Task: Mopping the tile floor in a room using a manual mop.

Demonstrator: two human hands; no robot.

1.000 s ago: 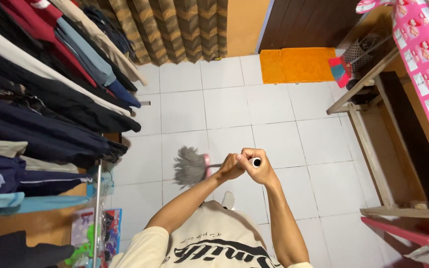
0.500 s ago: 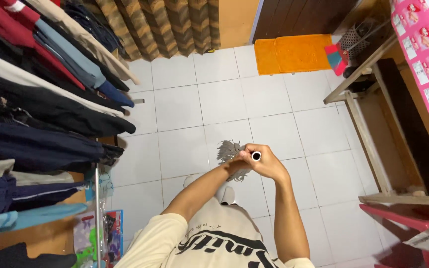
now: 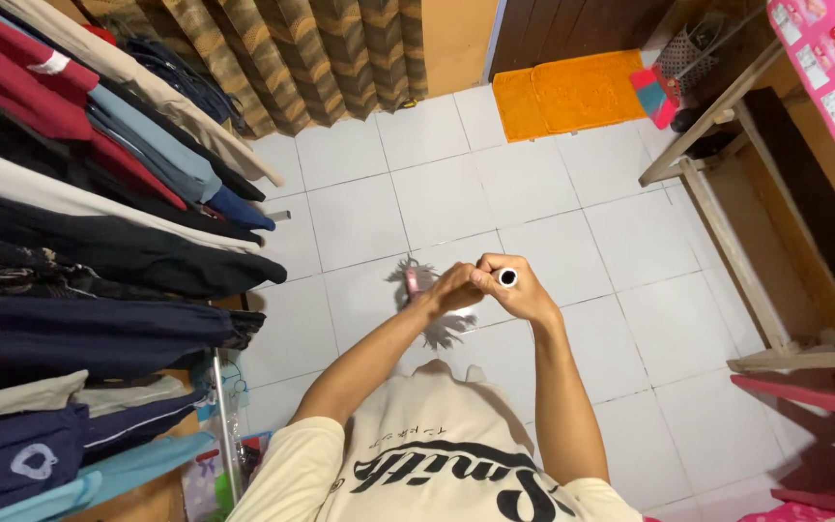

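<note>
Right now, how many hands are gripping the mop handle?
2. The left hand grips the mop handle just below its top end; the right hand wraps the top end.

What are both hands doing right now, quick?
Left hand: closed around the mop handle, just below the right.
Right hand: closed around the handle's top end.

open tiled floor (image 3: 553, 184) ahead; clothes rack (image 3: 99, 222) left, wooden bench (image 3: 727, 222) right

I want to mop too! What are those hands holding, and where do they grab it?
Both hands, left hand and right hand, grip a mop at the top end of its handle.
</note>
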